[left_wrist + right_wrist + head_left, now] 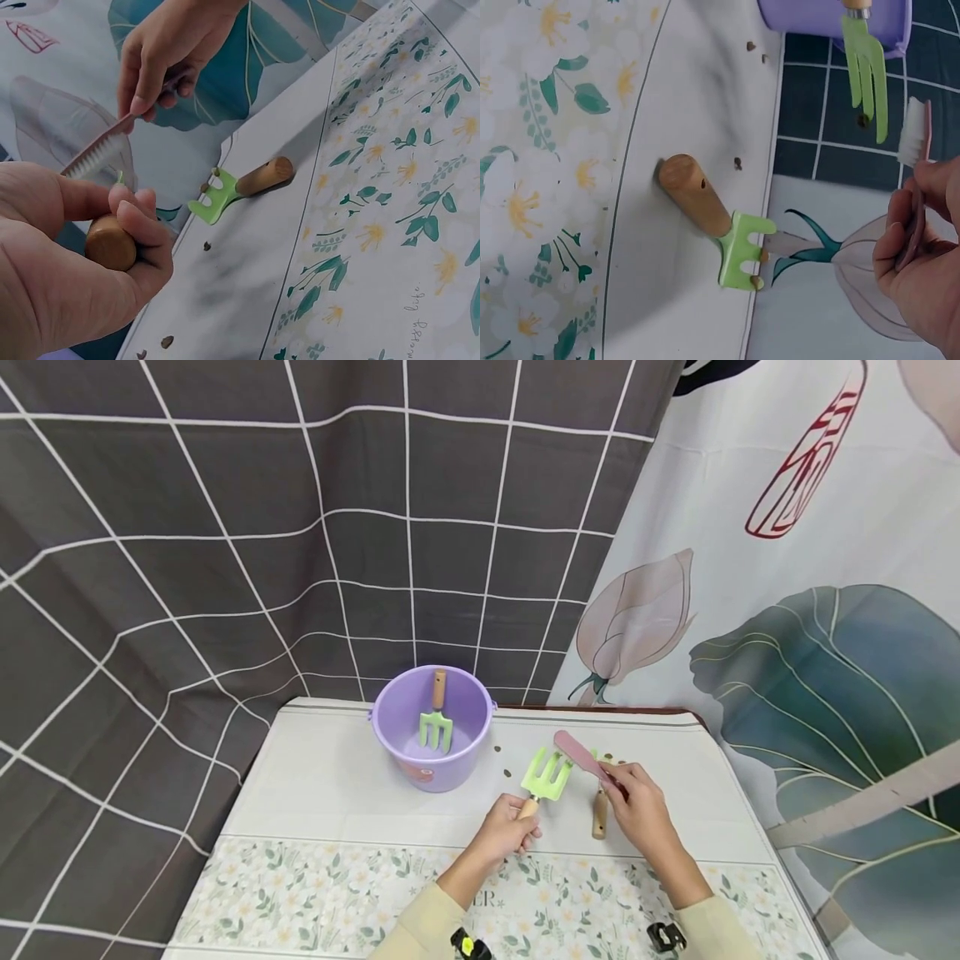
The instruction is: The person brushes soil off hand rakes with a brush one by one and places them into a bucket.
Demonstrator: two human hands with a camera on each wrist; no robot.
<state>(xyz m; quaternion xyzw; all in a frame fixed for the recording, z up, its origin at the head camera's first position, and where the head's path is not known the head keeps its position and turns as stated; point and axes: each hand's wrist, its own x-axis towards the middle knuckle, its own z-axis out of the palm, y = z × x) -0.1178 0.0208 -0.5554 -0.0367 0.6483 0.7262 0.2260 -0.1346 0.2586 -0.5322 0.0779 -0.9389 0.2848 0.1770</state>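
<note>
My left hand (504,831) grips the wooden handle of a green garden fork (545,777) above the table, tines pointing away. A dark bit clings to one tine in the right wrist view. My right hand (643,806) holds a pink brush (581,753) with white bristles (913,133) close to those tines; whether they touch, I cannot tell. Beneath the right hand lies a small green rake (742,251) with a wooden handle (265,176), brown bits at its teeth. In the purple bucket (431,770) leans another green fork (436,727), handle up.
Small brown bits (167,342) are scattered on the white table (330,777) between bucket and rake. A floral strip (300,893) runs along the table's front part. Behind hangs a dark grid curtain (367,560), with a white printed cloth (720,485) to the right.
</note>
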